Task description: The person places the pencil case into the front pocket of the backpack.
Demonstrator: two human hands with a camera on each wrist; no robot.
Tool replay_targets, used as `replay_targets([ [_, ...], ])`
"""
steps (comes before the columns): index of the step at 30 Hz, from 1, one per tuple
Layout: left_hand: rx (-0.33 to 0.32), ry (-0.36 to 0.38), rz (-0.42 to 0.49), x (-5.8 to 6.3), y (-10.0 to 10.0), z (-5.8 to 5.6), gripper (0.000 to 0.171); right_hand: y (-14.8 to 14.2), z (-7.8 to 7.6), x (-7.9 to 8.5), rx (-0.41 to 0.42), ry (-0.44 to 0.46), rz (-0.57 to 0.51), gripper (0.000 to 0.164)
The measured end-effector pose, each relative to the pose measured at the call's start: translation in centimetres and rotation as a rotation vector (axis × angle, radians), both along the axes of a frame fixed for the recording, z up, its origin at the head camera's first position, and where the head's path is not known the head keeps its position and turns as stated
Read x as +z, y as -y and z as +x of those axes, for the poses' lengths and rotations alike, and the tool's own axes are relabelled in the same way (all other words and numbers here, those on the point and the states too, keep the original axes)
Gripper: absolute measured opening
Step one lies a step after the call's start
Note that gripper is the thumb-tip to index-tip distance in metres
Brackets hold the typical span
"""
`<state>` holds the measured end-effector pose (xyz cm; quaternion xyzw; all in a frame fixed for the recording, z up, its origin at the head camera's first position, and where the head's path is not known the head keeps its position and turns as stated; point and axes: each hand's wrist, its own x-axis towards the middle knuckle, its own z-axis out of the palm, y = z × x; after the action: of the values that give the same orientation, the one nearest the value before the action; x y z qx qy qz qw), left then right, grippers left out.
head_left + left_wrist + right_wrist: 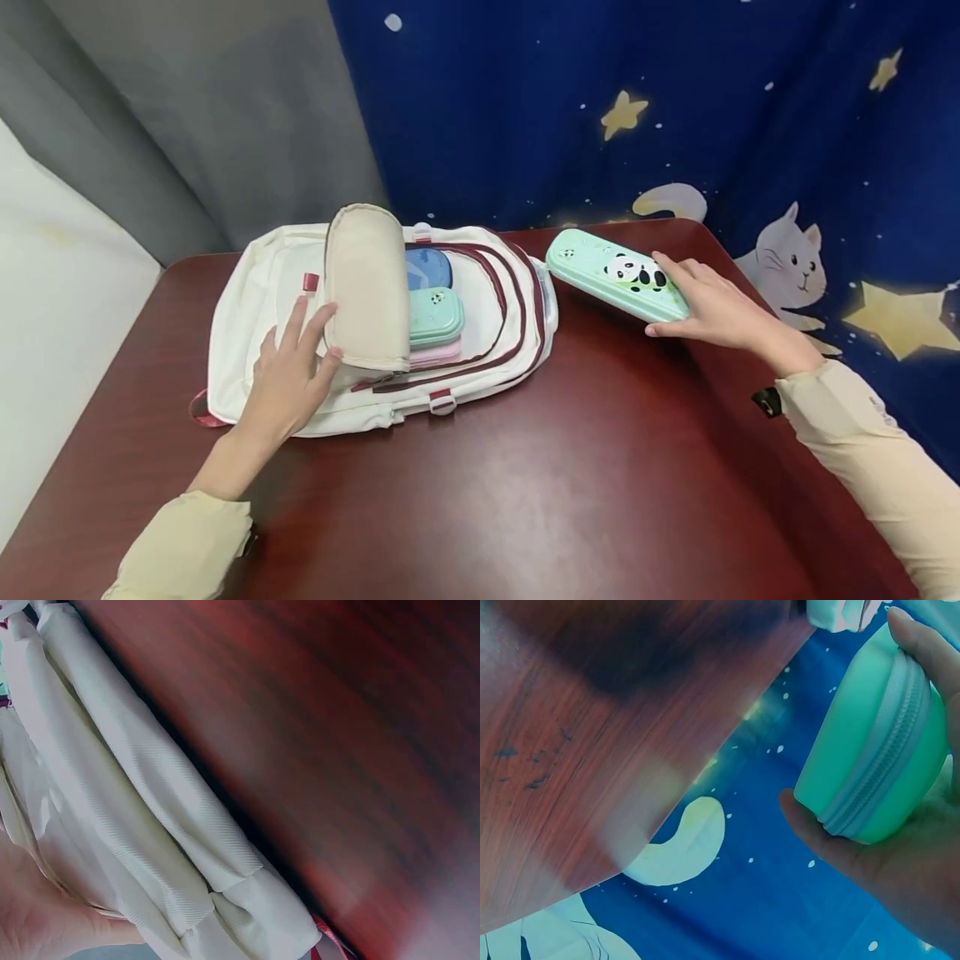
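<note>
A white backpack with dark red trim lies on the table, its front pocket flap folded back to the left. My left hand touches the flap's left edge with index finger and thumb, fingers extended. Inside the pocket a mint-green case with a small ball print lies by a blue item, above a pink item. Off to the right, my right hand grips the near end of a mint-green zippered pencil case with a panda picture. Its zipper shows in the right wrist view.
The dark red-brown table ends at a back edge behind the backpack. A blue curtain with stars and a cat hangs there, next to a grey curtain. A white wall stands at left.
</note>
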<state>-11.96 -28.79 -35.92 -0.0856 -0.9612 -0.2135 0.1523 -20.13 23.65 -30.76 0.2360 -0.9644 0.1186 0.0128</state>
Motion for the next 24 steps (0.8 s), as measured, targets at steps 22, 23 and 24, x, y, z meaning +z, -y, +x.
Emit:
replay_targets([
  [22,-0.044,-0.176,-0.012,3.7,-1.2,-1.8,0.019,0.1,1.9,0.6,0.056,-0.057,0.02,0.105],
  [23,-0.045,-0.152,0.009,3.6,-1.2,-1.9,0.022,0.0,2.0,0.6,0.052,-0.054,0.02,0.105],
  [24,-0.045,-0.132,0.027,3.5,-1.2,-2.0,0.024,-0.1,2.1,0.5,0.048,-0.047,0.018,0.105],
])
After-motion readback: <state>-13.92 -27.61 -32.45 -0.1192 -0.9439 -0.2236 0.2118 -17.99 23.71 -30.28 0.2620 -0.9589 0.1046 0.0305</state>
